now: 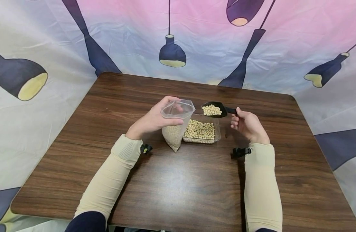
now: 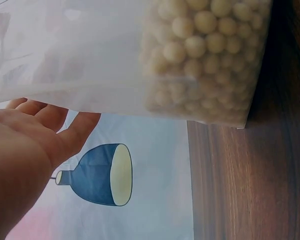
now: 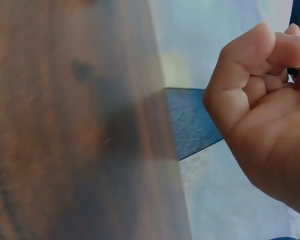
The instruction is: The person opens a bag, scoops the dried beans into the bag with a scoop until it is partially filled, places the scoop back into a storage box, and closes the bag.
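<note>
My left hand [image 1: 153, 120] grips a clear plastic bag [image 1: 181, 125] near its mouth, thumb in front and fingers behind. The bag stands upright, its mouth open at the top, and pale round beans like soybeans [image 2: 205, 45] fill its lower part. My right hand [image 1: 250, 126] pinches the handle of a black scoop [image 1: 223, 111] between thumb and fingers. Beans [image 1: 211, 110] heap in the scoop, which hovers just right of the bag's mouth. Below it, a clear plastic box [image 1: 218, 129] holds more of the same beans. The right wrist view shows curled fingers [image 3: 242, 65] but little of the handle.
Everything stands on a dark wood-grain table [image 1: 178, 187]. Behind and at the sides hangs a cloth [image 1: 137, 42] printed with lamps. The box sits close against the bag's right side. A dark wrist camera [image 1: 240, 152] sticks out from the right sleeve.
</note>
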### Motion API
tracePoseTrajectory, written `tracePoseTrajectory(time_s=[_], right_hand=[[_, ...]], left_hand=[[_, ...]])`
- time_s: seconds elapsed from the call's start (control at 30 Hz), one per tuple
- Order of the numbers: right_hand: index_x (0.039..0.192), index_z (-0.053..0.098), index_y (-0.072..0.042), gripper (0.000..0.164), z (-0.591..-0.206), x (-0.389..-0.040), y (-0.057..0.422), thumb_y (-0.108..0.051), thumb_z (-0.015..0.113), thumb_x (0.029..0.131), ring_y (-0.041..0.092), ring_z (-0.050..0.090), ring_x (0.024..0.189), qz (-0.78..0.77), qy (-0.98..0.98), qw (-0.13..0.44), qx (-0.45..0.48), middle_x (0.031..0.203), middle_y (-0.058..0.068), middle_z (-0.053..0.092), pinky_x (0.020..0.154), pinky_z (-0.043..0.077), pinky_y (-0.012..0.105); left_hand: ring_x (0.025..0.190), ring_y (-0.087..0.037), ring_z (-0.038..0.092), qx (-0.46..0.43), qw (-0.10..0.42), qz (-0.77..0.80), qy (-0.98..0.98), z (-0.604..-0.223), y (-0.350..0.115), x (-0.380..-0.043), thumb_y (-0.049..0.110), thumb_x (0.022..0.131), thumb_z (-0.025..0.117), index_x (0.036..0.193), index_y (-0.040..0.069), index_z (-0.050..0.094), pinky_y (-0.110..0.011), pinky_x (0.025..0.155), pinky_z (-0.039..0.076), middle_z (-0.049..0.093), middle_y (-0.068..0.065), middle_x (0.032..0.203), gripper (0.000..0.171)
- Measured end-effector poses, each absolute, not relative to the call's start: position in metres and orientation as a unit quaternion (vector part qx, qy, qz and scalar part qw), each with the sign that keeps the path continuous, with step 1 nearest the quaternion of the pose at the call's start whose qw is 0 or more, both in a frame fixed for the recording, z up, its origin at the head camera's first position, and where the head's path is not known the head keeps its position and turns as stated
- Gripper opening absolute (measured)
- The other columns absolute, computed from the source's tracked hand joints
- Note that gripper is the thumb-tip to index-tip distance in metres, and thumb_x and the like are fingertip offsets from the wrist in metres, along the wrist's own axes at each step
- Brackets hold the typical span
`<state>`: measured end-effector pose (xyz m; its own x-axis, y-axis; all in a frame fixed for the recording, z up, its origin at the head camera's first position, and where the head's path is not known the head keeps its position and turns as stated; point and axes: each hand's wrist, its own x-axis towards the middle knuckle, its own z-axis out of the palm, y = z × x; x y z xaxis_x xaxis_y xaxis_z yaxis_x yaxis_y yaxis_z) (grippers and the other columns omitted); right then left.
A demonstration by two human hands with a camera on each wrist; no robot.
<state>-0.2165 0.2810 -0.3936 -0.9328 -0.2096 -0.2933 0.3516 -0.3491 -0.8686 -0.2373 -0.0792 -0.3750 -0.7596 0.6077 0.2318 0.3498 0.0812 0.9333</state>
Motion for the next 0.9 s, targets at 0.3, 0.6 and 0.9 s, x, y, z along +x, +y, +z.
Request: tracePoseTrajectory(time_s=[0.3,0.6,0.9], right_hand=[[0.098,0.051,-0.002,0.029,-0.366,-0.207,0.265,-0.03,0.049,0.101,0.015,0.041,0.061,-0.853,0.515,0.08,0.037,0.07,0.001,0.043,0.065,0.046,0.027],[0.09,0.056,-0.002,0.029,-0.342,-0.192,0.233,-0.028,0.051,0.101,0.015,0.042,0.059,-0.854,0.52,-0.023,-0.002,0.066,0.001,0.043,0.063,0.045,0.026],[0.083,0.057,-0.003,0.029,-0.336,-0.188,0.207,-0.024,0.051,0.102,0.013,0.043,0.055,-0.822,0.554,-0.131,-0.005,0.063,0.002,0.045,0.058,0.044,0.024]], left_hand=[[0.114,-0.021,0.054,0.324,0.114,0.596,0.726,-0.377,-0.081,-0.237,0.01,0.083,0.078,0.135,0.013,0.042,-0.039,0.086,0.049,0.059,-0.011,0.117,0.063],[0.116,-0.024,0.053,0.314,0.118,0.599,0.727,-0.375,-0.079,-0.236,0.005,0.082,0.078,0.138,0.012,0.041,-0.039,0.088,0.048,0.058,-0.015,0.12,0.068],[0.111,-0.022,0.056,0.322,0.115,0.602,0.722,-0.376,-0.078,-0.237,0.01,0.083,0.078,0.136,0.014,0.043,-0.04,0.085,0.05,0.058,-0.011,0.117,0.064]])
